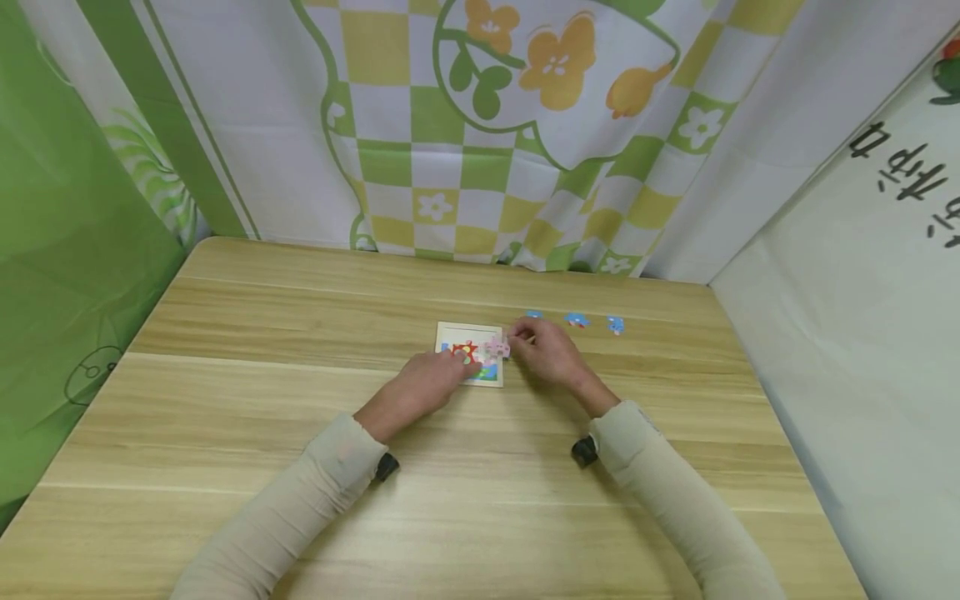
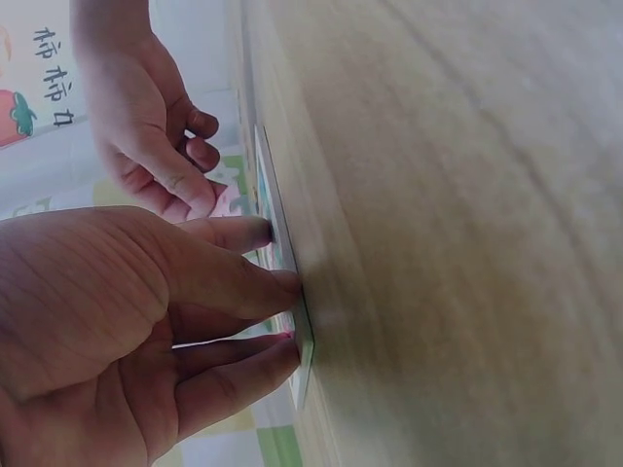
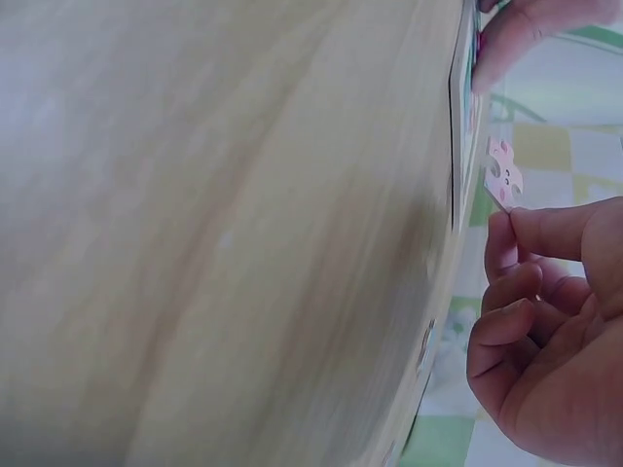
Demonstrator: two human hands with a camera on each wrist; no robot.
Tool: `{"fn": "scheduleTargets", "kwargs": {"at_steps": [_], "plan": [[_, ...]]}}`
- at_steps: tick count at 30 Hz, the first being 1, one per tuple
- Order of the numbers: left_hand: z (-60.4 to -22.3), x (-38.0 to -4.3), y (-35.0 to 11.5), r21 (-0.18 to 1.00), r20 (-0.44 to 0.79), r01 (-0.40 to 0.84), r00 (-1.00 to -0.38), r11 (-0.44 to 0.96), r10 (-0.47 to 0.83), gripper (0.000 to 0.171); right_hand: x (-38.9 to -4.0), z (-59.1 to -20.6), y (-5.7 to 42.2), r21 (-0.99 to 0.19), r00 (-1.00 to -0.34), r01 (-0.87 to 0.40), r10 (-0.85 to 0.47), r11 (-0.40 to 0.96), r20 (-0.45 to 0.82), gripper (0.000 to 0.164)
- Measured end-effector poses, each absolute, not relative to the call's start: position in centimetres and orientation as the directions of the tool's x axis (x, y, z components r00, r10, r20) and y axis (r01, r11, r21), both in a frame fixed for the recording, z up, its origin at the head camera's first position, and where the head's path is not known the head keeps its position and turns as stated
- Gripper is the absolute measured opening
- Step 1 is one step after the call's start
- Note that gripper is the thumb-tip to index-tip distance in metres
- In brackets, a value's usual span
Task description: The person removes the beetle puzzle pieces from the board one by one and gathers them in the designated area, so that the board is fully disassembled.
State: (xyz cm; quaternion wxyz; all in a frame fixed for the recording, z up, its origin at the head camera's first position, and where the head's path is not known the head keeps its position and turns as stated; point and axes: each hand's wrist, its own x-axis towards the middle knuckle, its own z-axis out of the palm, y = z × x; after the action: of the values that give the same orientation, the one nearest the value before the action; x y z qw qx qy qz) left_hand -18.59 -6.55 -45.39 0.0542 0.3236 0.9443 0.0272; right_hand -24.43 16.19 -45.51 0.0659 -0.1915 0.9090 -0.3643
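Right at your fingertips, the thumb and forefinger of your right hand pinch a pink puzzle piece by its edge, while the remaining fingers curl loosely beneath. Small dark marks like a face show on the piece, and it is raised near the right side of the square puzzle tray; from your right wrist a narrow gap shows between the two. Your left hand has its fingers fairly straight and slightly apart, the tips touching the tray, which lies flat on the table. From your left wrist you can see the thumb at the tray's near edge and the forefinger reaching over it; how firmly they press, I cannot tell.

Inside the tray, just by your left fingertips, sits a red piece with yellow on it, and a green and blue area fills the lower right corner. Pale base shows along the top.

Beyond your right hand, three blue pieces lie spaced out in a row, the leftmost partly hidden by that hand. Farther out, light sleeves cover your forearms, and a checkered curtain hangs behind the table's far edge.
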Motion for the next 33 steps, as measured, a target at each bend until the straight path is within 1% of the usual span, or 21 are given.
{"fn": "scheduleTargets", "kwargs": {"at_steps": [3, 8, 16, 24, 29, 33], "plan": [[-45.6, -18.6, -6.5, 0.082, -0.081, 0.608, -0.786, 0.790, 0.613, 0.042, -24.4, -45.5, 17.1, -0.695, -0.919, -0.305, -0.394, 0.651, 0.034, 0.011], [-45.9, -18.6, -6.4, 0.085, -0.060, 0.609, -0.787, 0.789, 0.614, 0.045, -24.4, -45.1, 19.0, -0.699, -0.928, -0.268, -0.372, 0.663, 0.004, 0.012], [-45.7, -18.3, -6.6, 0.046, -0.029, 0.613, -0.788, 0.788, 0.615, 0.038, -24.5, -44.6, 22.8, -0.683, -0.943, -0.206, -0.329, 0.700, -0.053, 0.016], [-45.7, -18.4, -6.9, 0.068, -0.023, 0.610, -0.790, 0.789, 0.613, 0.039, -24.8, -44.4, 26.7, -0.651, -0.942, -0.201, -0.326, 0.732, -0.075, 0.016], [-45.7, -18.5, -6.8, 0.109, -0.035, 0.601, -0.794, 0.792, 0.607, 0.040, -25.0, -44.4, 29.3, -0.621, -0.947, -0.162, -0.298, 0.767, -0.120, 0.020], [-45.7, -18.6, -6.9, 0.127, -0.050, 0.591, -0.798, 0.796, 0.601, 0.043, -25.1, -44.3, 30.8, -0.618, -0.949, -0.130, -0.279, 0.775, -0.150, 0.021]]}}
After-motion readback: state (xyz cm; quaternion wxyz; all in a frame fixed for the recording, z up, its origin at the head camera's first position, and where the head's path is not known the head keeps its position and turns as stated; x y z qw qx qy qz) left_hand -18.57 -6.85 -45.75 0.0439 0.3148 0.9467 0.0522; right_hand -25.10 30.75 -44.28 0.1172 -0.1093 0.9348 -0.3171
